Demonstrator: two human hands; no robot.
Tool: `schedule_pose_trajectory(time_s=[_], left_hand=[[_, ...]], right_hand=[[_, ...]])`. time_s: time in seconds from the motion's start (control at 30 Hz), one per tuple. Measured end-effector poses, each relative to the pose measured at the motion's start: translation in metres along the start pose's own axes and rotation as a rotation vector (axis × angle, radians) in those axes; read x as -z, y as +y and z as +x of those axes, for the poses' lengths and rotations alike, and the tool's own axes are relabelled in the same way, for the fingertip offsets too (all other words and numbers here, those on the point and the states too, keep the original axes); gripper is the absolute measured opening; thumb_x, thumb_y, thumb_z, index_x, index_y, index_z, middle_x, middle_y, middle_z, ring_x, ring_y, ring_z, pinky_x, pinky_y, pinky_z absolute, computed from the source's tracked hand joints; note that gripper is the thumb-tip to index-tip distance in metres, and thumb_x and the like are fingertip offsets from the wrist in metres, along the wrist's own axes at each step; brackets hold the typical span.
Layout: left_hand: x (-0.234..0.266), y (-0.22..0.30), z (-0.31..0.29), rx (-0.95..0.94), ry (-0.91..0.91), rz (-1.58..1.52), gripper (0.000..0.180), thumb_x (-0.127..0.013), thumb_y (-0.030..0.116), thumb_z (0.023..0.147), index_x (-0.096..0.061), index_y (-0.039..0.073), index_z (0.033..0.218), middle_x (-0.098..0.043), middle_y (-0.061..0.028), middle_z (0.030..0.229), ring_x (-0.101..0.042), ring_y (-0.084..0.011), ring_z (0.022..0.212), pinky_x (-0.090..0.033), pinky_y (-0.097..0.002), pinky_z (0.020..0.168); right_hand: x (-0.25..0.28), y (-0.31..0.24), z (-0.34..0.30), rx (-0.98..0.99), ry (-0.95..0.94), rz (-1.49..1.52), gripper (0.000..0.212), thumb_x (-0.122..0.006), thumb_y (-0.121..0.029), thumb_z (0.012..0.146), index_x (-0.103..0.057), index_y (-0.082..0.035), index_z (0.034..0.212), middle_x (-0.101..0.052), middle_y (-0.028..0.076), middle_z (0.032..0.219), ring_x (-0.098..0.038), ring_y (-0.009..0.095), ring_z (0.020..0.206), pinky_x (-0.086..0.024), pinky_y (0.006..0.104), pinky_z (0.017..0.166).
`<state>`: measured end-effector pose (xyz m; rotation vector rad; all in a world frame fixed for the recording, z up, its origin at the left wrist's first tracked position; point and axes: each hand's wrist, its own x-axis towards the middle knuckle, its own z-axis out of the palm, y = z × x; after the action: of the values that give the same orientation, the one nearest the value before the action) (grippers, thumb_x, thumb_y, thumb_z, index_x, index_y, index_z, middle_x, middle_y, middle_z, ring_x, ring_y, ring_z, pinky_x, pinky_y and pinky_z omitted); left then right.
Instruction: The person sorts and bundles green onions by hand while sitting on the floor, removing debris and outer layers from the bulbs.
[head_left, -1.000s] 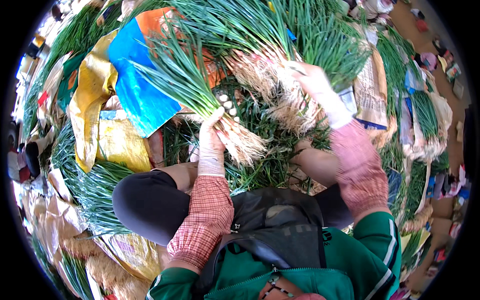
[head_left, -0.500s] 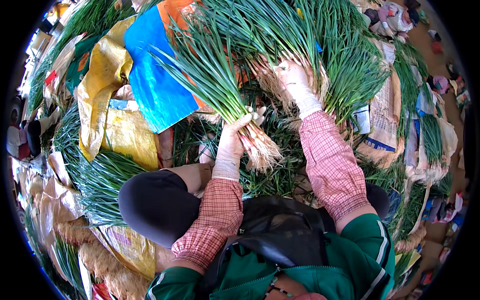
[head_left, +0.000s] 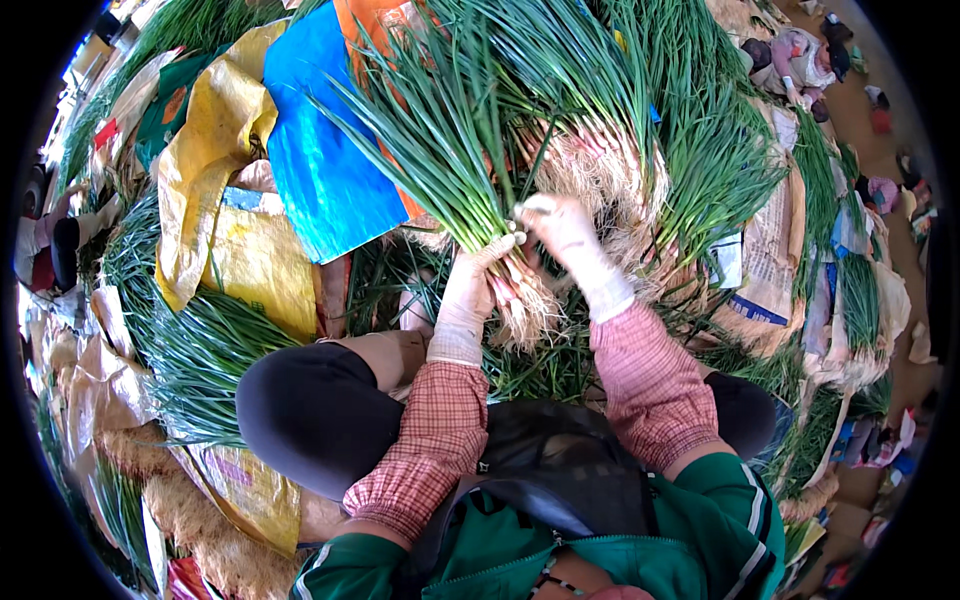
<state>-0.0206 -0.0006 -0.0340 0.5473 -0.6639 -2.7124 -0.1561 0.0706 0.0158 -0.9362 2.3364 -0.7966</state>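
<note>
My left hand (head_left: pixel 475 285), in a pale glove, is closed around a bunch of spring onions (head_left: pixel 470 195). Its green leaves fan up and left, while the white and pink root ends hang below my fist. Close against the right side of this bunch is my right hand (head_left: pixel 562 232), also gloved, with its fingers pinched together. A slightly blurred green stalk runs up from those fingers; it appears to be a spring onion. Beyond my hands lies a large pile of spring onions (head_left: pixel 600 150), roots facing me.
A blue sheet (head_left: pixel 325 150) and yellow woven sacks (head_left: pixel 255 265) lie to the left. Loose green leaves (head_left: pixel 540 375) cover the ground between my knees. More spring onions (head_left: pixel 215 350) lie beside my left knee. At the far right, another person (head_left: pixel 795 60) sits among bundles.
My right hand has come away from the pile, moving left and toward me to the held bunch. My left hand keeps its grip, almost in the same place.
</note>
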Motion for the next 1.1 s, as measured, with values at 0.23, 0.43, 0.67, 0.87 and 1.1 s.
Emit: schedule_pose_trajectory(time_s=[0.23,0.43,0.67,0.87,1.1], left_hand=[[-0.015,0.006,-0.016,-0.137,-0.170,-0.237,0.028,-0.063,0.007,0.082,-0.049,0.002,0.106,-0.058,-0.0126,0.085,-0.062,-0.0266,0.080,-0.056,-0.0409,0.070],[0.000,0.015,-0.019,-0.207,-0.034,-0.319,0.039,-0.062,0.012,0.082,-0.051,-0.001,0.117,-0.063,-0.0180,0.100,-0.065,-0.0299,0.084,-0.057,-0.0438,0.073],[-0.004,0.005,-0.004,-0.117,-0.089,-0.336,0.042,-0.064,0.002,0.075,-0.051,-0.001,0.115,-0.062,-0.0137,0.101,-0.062,-0.0291,0.090,-0.052,-0.0417,0.087],[-0.002,-0.010,0.000,-0.108,0.057,-0.111,0.029,-0.065,-0.001,0.079,-0.055,0.000,0.107,-0.065,-0.0117,0.089,-0.065,-0.0235,0.074,-0.056,-0.0369,0.070],[-0.007,0.012,-0.012,-0.193,-0.052,-0.195,0.023,-0.062,0.002,0.081,-0.053,0.002,0.102,-0.061,-0.0141,0.090,-0.063,-0.0264,0.082,-0.054,-0.0364,0.074]], right_hand=[[-0.037,0.035,-0.004,-0.167,-0.158,0.465,0.031,-0.045,-0.020,0.094,-0.061,0.006,0.102,-0.065,0.012,0.090,-0.060,0.020,0.080,-0.047,0.0309,0.078],[0.054,-0.011,0.048,0.011,0.327,-0.278,0.033,-0.060,-0.030,0.085,-0.062,-0.004,0.106,-0.065,0.014,0.101,-0.064,0.026,0.090,-0.049,0.0400,0.078],[0.045,0.026,0.084,0.264,0.233,-0.247,0.011,-0.066,-0.016,0.081,-0.064,-0.006,0.083,-0.063,0.008,0.070,-0.063,0.023,0.068,-0.049,0.0363,0.062],[-0.039,0.041,0.035,0.353,0.126,0.002,0.023,-0.063,-0.030,0.085,-0.061,-0.009,0.076,-0.060,0.006,0.064,-0.057,0.019,0.052,-0.048,0.0334,0.054],[-0.050,0.001,0.000,-0.351,-0.023,1.458,0.024,-0.051,-0.026,0.095,-0.054,-0.007,0.081,-0.050,-0.001,0.061,-0.044,0.010,0.046,-0.034,0.0219,0.042]])
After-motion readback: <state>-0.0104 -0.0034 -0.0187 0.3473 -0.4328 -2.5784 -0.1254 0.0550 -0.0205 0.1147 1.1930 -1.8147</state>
